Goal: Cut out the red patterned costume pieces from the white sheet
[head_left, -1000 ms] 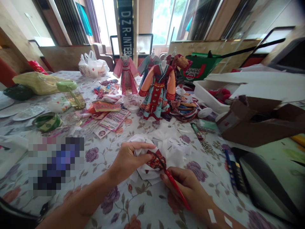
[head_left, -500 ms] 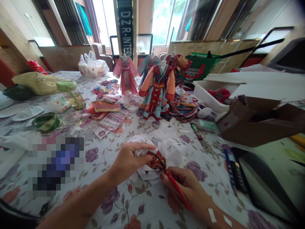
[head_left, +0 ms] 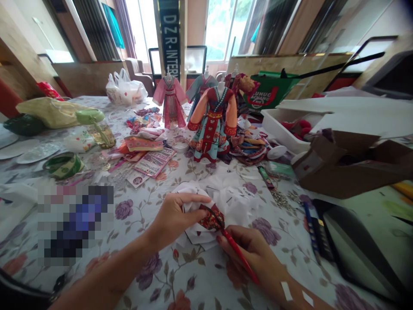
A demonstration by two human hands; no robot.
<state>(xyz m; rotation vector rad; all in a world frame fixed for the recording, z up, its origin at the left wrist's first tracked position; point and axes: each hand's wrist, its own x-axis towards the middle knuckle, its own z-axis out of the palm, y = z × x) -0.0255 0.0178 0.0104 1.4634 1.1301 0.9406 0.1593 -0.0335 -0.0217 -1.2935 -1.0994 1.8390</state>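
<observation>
Close handwork going on

The floral-covered counter (head_left: 193, 275) is bearing a bunched white cloth (head_left: 230, 193) and red patterned patch (head_left: 211, 218); the left hand (head_left: 180, 215) is lying fingers-together across them, the right hand (head_left: 248, 249) pinching a slim red tool (head_left: 240, 258) at the patch

**"D Z R. INTER" on the tall dark banner (head_left: 170, 34)**
White capitals run down the banner and its edge cuts off anything further. The green bag (head_left: 263, 95) shows white letters, perhaps "UHUC", only partly legible; print on the pink card (head_left: 154, 162) is too small to read.
</observation>
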